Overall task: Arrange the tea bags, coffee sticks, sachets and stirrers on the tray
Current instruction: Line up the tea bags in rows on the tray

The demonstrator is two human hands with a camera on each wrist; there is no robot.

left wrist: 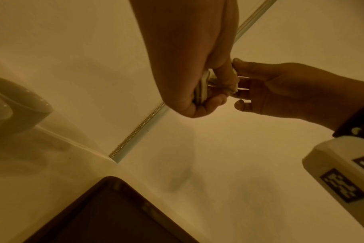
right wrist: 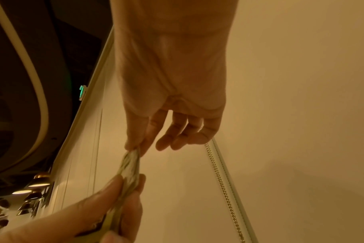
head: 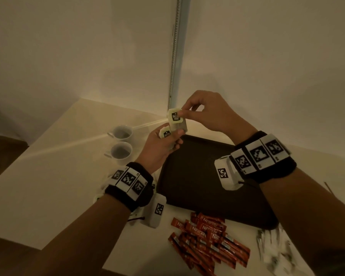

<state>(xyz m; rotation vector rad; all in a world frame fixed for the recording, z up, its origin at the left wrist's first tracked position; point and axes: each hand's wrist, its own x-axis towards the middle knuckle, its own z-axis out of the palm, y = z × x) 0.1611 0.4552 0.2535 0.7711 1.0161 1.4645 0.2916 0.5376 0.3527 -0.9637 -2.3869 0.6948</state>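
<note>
Both hands are raised above the far left corner of the dark tray (head: 197, 176). My left hand (head: 163, 140) grips a small bunch of pale green tea bags (head: 164, 133) between thumb and fingers; their edges show in the left wrist view as tea bags (left wrist: 202, 88). My right hand (head: 189, 111) pinches the top tea bag (head: 174, 118) by its tag, thumb against forefinger; in the right wrist view that tea bag (right wrist: 131, 162) hangs from the pinch. Red coffee sticks (head: 207, 240) lie in a loose heap on the table in front of the tray. Nothing shows on the tray's dark surface.
Two white cups (head: 122, 142) stand left of the tray on the pale table (head: 58, 176). Blurred white sachets (head: 273, 248) lie at the front right. A wall with a beaded blind chain (head: 173, 56) rises close behind the table.
</note>
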